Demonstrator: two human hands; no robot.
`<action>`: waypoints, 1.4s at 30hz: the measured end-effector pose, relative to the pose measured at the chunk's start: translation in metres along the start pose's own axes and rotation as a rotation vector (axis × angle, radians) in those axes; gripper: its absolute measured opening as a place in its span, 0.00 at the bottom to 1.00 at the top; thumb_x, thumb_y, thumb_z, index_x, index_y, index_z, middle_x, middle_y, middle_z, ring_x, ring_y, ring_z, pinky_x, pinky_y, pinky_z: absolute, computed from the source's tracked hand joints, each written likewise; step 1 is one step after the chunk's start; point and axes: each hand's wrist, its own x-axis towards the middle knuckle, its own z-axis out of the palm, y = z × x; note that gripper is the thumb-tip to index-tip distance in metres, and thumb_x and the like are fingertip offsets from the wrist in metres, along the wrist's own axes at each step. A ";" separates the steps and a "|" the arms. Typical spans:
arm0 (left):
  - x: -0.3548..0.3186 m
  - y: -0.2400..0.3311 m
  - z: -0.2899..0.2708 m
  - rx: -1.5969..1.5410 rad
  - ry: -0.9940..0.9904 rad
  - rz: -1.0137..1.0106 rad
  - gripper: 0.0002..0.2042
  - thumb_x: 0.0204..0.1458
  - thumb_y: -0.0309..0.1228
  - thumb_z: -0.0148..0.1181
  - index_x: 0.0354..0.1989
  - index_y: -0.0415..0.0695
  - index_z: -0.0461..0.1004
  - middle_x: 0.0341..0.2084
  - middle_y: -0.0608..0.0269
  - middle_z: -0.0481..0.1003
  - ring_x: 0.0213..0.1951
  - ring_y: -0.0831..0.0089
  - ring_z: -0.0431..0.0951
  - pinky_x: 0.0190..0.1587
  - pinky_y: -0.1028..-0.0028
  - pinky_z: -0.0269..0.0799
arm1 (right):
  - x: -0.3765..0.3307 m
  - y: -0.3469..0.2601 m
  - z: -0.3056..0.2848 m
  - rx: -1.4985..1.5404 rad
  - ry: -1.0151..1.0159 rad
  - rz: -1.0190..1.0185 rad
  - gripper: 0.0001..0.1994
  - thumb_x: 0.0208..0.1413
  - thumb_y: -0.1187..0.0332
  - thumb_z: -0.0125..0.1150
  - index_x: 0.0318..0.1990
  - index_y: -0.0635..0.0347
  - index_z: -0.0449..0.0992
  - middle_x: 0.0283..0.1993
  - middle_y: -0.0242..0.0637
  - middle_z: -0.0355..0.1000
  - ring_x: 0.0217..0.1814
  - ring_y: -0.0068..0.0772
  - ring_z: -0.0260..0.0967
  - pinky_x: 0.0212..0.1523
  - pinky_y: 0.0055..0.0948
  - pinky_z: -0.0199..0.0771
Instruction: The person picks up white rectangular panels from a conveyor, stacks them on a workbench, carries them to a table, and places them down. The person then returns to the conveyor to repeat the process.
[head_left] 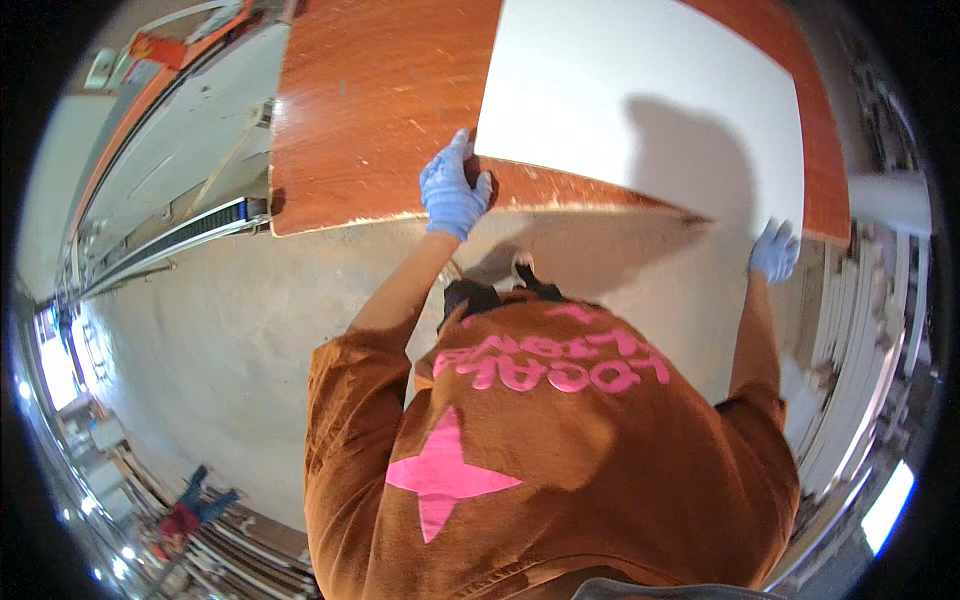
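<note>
A large white panel (570, 90) lies at a slant over a reddish-brown wooden board (380, 110). Its near right part reaches past the board's front edge. My left hand (455, 190), in a light blue glove, rests at the panel's near left corner with thumb and fingers apart. My right hand (775, 250), gloved the same way, has its fingers bent over the panel's near right corner. Its thumb is hidden.
Left of the board runs a metal rail (180, 240) beside an orange-edged machine (150, 150). Long pale strips (850, 330) are stacked at right. Concrete floor (220, 340) lies below. Another person (185, 515) is far off at lower left.
</note>
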 end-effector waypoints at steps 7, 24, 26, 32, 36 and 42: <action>-0.094 0.056 0.028 -0.192 -0.253 0.292 0.32 0.40 0.29 0.61 0.59 0.45 0.60 0.46 0.55 0.72 0.43 0.59 0.74 0.50 0.65 0.67 | -0.003 -0.004 0.050 0.628 -0.208 0.234 0.43 0.55 0.40 0.41 0.67 0.65 0.41 0.70 0.52 0.39 0.71 0.50 0.41 0.68 0.36 0.42; -0.009 0.013 0.010 0.134 -0.336 0.893 0.21 0.44 0.34 0.60 0.49 0.44 0.71 0.49 0.52 0.70 0.52 0.53 0.68 0.57 0.59 0.61 | -0.346 -0.163 -0.076 2.083 -0.464 0.566 0.35 0.55 0.69 0.57 0.67 0.59 0.46 0.64 0.42 0.55 0.55 0.32 0.64 0.48 0.33 0.71; 0.000 -0.014 0.010 0.160 -0.350 0.850 0.24 0.40 0.36 0.63 0.50 0.48 0.71 0.55 0.56 0.66 0.56 0.53 0.62 0.60 0.57 0.55 | -0.354 -0.182 -0.086 2.073 -0.347 0.535 0.36 0.52 0.76 0.51 0.68 0.60 0.42 0.65 0.43 0.53 0.60 0.36 0.59 0.50 0.33 0.70; -0.004 -0.012 0.008 0.183 -0.333 0.820 0.24 0.40 0.36 0.64 0.49 0.50 0.72 0.54 0.57 0.66 0.56 0.54 0.63 0.60 0.58 0.55 | -0.364 -0.200 -0.095 1.888 -0.311 0.501 0.38 0.52 0.78 0.50 0.68 0.59 0.38 0.66 0.45 0.49 0.64 0.39 0.55 0.55 0.33 0.66; -0.005 -0.010 0.005 0.158 -0.334 0.829 0.23 0.40 0.36 0.64 0.48 0.50 0.72 0.54 0.57 0.66 0.56 0.54 0.63 0.60 0.57 0.54 | -0.370 -0.206 -0.091 1.867 -0.310 0.557 0.38 0.55 0.73 0.54 0.69 0.57 0.38 0.64 0.50 0.53 0.62 0.39 0.57 0.54 0.34 0.67; -0.006 -0.017 0.010 0.161 -0.291 0.821 0.23 0.39 0.37 0.64 0.48 0.53 0.72 0.55 0.59 0.65 0.57 0.55 0.61 0.60 0.55 0.52 | -0.351 -0.198 -0.101 1.746 -0.393 0.639 0.34 0.55 0.76 0.51 0.68 0.57 0.43 0.61 0.52 0.58 0.58 0.38 0.61 0.50 0.33 0.70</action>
